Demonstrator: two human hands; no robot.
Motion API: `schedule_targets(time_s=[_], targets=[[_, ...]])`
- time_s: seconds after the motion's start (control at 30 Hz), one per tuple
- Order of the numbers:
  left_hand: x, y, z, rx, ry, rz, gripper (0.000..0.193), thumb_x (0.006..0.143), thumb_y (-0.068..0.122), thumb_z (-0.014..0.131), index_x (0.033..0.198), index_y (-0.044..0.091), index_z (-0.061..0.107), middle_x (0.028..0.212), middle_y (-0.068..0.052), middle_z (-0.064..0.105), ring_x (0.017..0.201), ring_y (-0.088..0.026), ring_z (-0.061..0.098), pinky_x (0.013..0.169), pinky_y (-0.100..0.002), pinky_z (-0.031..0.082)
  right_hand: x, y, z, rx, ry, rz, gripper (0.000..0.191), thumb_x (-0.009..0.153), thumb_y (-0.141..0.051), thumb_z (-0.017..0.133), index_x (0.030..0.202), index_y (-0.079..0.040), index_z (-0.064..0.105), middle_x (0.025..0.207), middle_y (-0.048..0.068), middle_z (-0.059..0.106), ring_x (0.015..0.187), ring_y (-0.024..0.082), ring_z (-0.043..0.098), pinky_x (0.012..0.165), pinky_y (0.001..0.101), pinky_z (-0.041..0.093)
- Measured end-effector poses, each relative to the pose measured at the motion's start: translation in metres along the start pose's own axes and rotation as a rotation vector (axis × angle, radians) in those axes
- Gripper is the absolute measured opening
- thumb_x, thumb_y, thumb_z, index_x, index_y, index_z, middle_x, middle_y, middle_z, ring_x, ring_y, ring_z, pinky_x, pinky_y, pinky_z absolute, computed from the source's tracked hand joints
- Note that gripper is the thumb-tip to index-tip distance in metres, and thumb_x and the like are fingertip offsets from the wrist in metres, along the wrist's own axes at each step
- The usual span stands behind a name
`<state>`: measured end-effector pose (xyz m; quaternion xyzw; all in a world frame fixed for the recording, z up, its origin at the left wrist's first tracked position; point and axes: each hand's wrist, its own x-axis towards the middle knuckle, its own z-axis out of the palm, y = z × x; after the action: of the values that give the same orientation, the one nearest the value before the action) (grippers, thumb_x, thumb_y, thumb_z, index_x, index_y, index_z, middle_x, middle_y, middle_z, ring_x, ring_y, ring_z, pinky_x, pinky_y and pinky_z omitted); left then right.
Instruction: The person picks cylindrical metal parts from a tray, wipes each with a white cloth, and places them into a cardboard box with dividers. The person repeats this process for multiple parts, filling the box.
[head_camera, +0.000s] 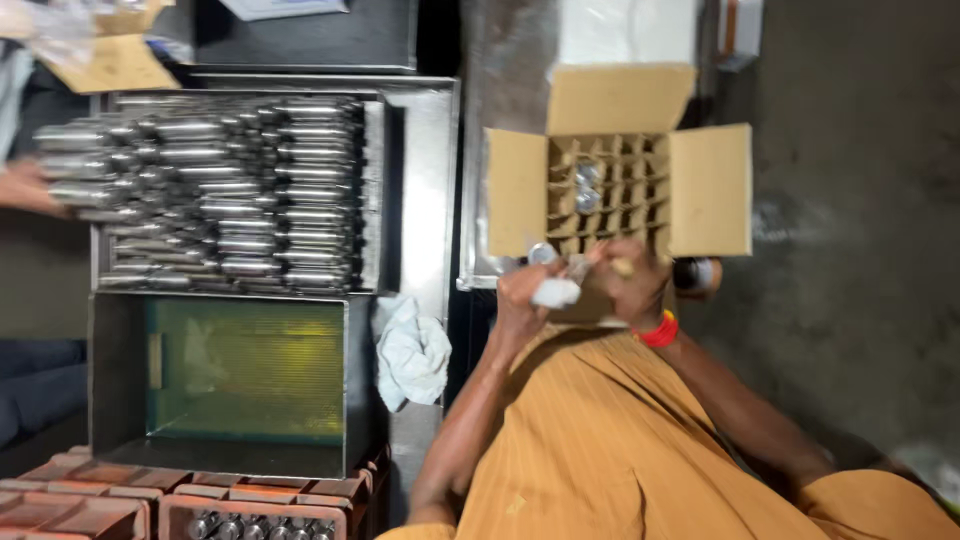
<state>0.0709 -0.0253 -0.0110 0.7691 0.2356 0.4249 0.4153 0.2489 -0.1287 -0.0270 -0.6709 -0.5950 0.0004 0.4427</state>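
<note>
My left hand (522, 292) grips a white cloth (556, 293) and touches a small clear glass bottle (576, 267) with a silver cap. My right hand (632, 283), with a red band at the wrist, is closed on the other end of that bottle. Both hands meet just in front of an open cardboard box (712, 190) with a cardboard grid of cells. Two silver-capped bottles (587, 187) stand in cells near the middle of the grid. The bottle in my hands is blurred.
A metal tray (372, 190) at the left holds several rows of silvery bottles lying down. Another person's hand (25, 185) reaches in at its left edge. Below it are a metal tray with a green floor (245, 370), a crumpled white rag (415, 352) and red crates (90, 510).
</note>
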Motion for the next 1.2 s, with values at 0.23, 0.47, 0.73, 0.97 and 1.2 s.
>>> schedule_targets(time_s=[0.23,0.47,0.73,0.97,1.2], targets=[[0.007,0.004,0.041,-1.049,0.238,-1.201,0.038,0.096,0.018,0.06,0.131,0.011,0.048,0.079,-0.001,0.057,0.055,-0.011,0.051,0.045,-0.025,0.042,-0.017,0.007,-0.02,0.308,-0.114,0.239,0.042,0.103,-0.007,0.065,0.143,-0.007,0.05,0.137,0.015,0.062,0.117,0.033,0.068,0.101,0.0432,0.055],[-0.026,0.004,0.01,-0.821,0.349,-1.135,0.041,0.092,0.021,0.074,0.126,0.006,0.056,0.075,-0.001,0.052,0.056,-0.008,0.049,0.041,-0.023,0.037,0.003,0.041,0.02,-0.332,-0.391,0.134,0.043,0.097,-0.009,0.067,0.138,-0.018,0.062,0.137,0.018,0.059,0.105,0.036,0.07,0.08,0.0396,0.061],[-0.034,0.001,0.007,-1.049,0.392,-1.079,0.041,0.092,0.012,0.073,0.128,0.009,0.053,0.085,-0.004,0.055,0.063,-0.013,0.055,0.054,-0.028,0.05,-0.001,0.075,0.041,-0.271,-0.32,0.0,0.03,0.094,0.004,0.072,0.122,-0.007,0.074,0.11,0.012,0.075,0.095,0.024,0.067,0.076,0.036,0.061],[-0.023,-0.013,0.011,-1.165,0.33,-1.09,0.032,0.097,0.015,0.063,0.127,0.008,0.053,0.098,-0.008,0.064,0.085,-0.021,0.07,0.072,-0.034,0.061,0.032,0.066,0.072,-0.283,-0.352,0.021,0.007,0.087,0.001,0.075,0.093,-0.002,0.078,0.092,0.013,0.073,0.089,0.026,0.063,0.073,0.0374,0.058],[-0.023,-0.024,0.001,-1.191,0.363,-0.991,0.03,0.104,0.017,0.066,0.129,0.006,0.054,0.096,-0.008,0.063,0.084,-0.022,0.067,0.07,-0.033,0.058,0.055,0.066,0.058,-0.281,-0.427,0.008,0.015,0.093,0.002,0.065,0.094,-0.005,0.078,0.093,0.013,0.072,0.097,0.025,0.066,0.088,0.0403,0.058]])
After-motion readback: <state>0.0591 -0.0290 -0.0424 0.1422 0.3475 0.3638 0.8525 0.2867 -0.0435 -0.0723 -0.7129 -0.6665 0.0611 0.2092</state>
